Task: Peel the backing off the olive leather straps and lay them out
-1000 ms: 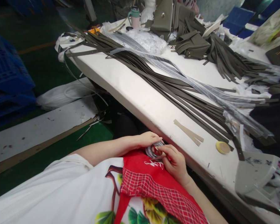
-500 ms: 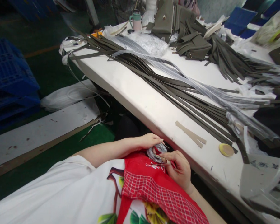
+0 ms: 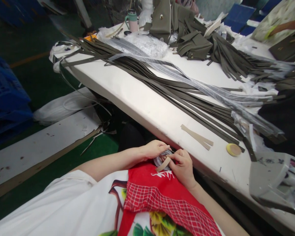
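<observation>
In front of the red apron, my left hand (image 3: 156, 148) is closed on a grey ring-shaped roll (image 3: 157, 160); what the roll is made of I cannot make out. My right hand (image 3: 184, 166) is closed beside it, thumb and finger pinching a short tan strip (image 3: 163, 165). The strip hangs across the front of the roll, and its upper end is hidden at my fingertips. Both hands are close together, just off the table's near edge. Two more tan strips (image 3: 198, 137) lie crossed on the table, beyond my right hand.
Long dark olive straps (image 3: 172, 88) run along the white table (image 3: 137, 95). A round yellow-rimmed piece (image 3: 233, 149) and a grey plastic holder (image 3: 267, 177) stand on the right. Dark bags (image 3: 194, 46) are piled farther back. Another person's arm (image 3: 288, 26) shows at the far right.
My right hand has moved in against the roll, and the tan strip now shows across its front. The whole view has shifted slightly.
</observation>
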{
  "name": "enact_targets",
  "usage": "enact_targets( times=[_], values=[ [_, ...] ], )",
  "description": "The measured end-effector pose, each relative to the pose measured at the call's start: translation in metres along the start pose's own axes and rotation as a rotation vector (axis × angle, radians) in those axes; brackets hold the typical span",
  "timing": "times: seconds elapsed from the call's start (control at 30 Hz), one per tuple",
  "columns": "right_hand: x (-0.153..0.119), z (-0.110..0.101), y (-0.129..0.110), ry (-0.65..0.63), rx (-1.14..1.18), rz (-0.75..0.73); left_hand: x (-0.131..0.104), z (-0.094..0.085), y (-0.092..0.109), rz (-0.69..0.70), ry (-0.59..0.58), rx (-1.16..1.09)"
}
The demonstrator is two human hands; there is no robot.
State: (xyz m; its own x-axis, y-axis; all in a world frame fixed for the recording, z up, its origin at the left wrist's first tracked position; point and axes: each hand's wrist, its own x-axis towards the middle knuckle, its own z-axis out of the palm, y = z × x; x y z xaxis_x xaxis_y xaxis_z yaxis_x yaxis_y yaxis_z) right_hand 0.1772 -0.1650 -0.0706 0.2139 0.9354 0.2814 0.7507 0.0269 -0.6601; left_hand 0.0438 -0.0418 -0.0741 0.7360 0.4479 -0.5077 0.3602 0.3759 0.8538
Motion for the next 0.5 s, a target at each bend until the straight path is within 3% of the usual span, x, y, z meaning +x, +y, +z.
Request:
enact_targets(
  times=[0.17,0.3,0.5],
  values=[
    [-0.002,0.000,0.001,0.022,0.013,-0.016,0.000,-0.003,-0.002,0.002,-0.013,0.088],
    [0.002,-0.004,-0.002,-0.037,-0.035,-0.055,0.002,-0.003,-0.003,0.000,-0.009,0.163],
    [0.008,-0.025,-0.018,-0.185,-0.270,-0.411,0.002,-0.004,0.000,0.005,-0.026,0.122]
  ],
)
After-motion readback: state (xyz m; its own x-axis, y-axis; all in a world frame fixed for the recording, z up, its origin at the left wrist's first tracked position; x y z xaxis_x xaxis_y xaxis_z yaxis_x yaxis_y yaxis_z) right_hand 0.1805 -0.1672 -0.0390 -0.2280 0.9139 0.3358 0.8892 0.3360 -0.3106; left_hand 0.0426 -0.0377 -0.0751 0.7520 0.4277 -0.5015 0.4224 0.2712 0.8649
